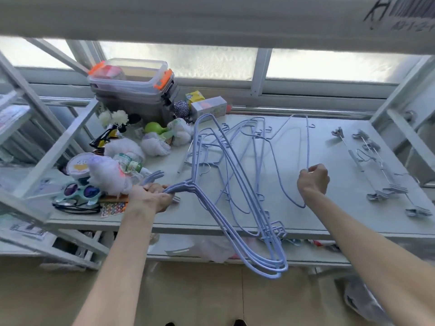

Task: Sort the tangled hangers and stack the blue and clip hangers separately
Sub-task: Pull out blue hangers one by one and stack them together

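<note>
My left hand grips the necks of a bundle of several blue hangers, lifted above the shelf's front edge, with their far ends hanging past it. More blue hangers lie tangled on the grey shelf in the middle. My right hand grips the wire of a single blue hanger that stands up from the shelf. Several metal clip hangers lie together at the right side of the shelf, apart from both hands.
Clutter fills the shelf's left: stacked plastic boxes, white pompoms, sunglasses, a green bottle, small cartons. A shelf beam runs overhead. Metal uprights flank both sides. A lower shelf and floor lie below.
</note>
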The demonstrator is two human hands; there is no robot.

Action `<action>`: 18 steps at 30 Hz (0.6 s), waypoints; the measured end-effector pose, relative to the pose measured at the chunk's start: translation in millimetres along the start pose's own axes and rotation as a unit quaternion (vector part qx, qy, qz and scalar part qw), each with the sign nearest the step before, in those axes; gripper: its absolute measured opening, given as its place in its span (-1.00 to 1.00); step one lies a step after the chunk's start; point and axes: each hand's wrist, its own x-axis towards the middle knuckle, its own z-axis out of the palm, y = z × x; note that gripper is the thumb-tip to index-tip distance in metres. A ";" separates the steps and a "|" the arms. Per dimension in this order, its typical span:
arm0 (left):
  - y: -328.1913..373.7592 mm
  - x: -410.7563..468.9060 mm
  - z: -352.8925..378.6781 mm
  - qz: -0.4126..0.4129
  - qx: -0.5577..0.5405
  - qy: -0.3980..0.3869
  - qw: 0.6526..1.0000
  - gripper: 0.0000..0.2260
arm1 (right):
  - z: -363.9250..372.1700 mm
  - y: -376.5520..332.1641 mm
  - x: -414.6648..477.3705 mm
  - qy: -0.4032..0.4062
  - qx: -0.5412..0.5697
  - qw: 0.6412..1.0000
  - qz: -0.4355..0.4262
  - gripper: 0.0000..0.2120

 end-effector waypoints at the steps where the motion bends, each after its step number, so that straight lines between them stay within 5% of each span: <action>1: 3.0 2.9 2.5 0.000 0.007 0.000 1.000 -0.57 | 0.2 -0.6 -4.3 0.009 0.011 1.000 0.011 -0.86; 8: 3.6 29.2 16.9 0.014 0.107 -0.010 0.994 -0.61 | 1.4 -9.3 -36.0 0.026 0.074 0.997 -0.001 -0.89; 18: 9.3 58.6 14.2 -0.041 0.117 -0.079 0.989 -0.48 | 6.0 -27.8 -106.3 -0.116 0.050 0.981 -0.148 -0.97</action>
